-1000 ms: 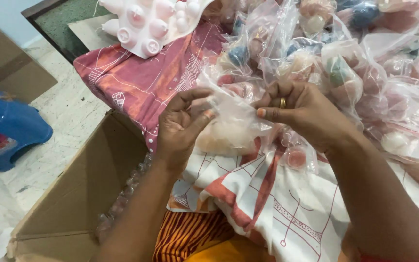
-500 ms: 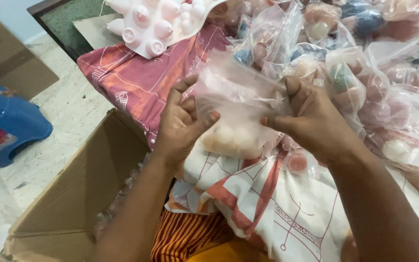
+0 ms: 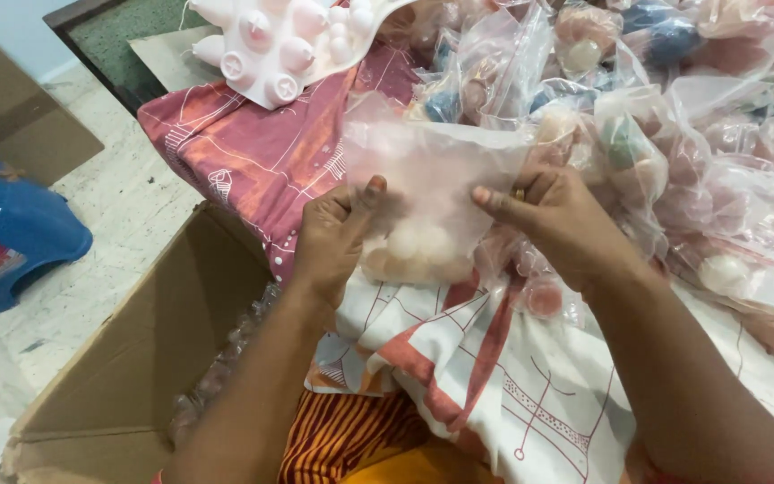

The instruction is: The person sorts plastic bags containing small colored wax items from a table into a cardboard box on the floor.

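From the head view, the left hand (image 3: 338, 237) and right hand (image 3: 559, 224) both pinch a clear plastic bag (image 3: 427, 184) by its side edges, thumbs in front, stretching it between them. Pale round balls (image 3: 414, 246) sit at the bag's bottom, below the pinch. It hangs just above a patterned cloth (image 3: 262, 152) heaped with more filled bags (image 3: 692, 134). An open cardboard box (image 3: 127, 358) stands lower left; a blue plastic stool (image 3: 6, 233) rests on the pale floor (image 3: 127, 202).

Both forearms bare, no sleeves; gold ring (image 3: 520, 194) on a finger of the right hand (image 3: 566, 224); left hand (image 3: 333, 237) unadorned; orange striped garment (image 3: 342, 439) at lap.
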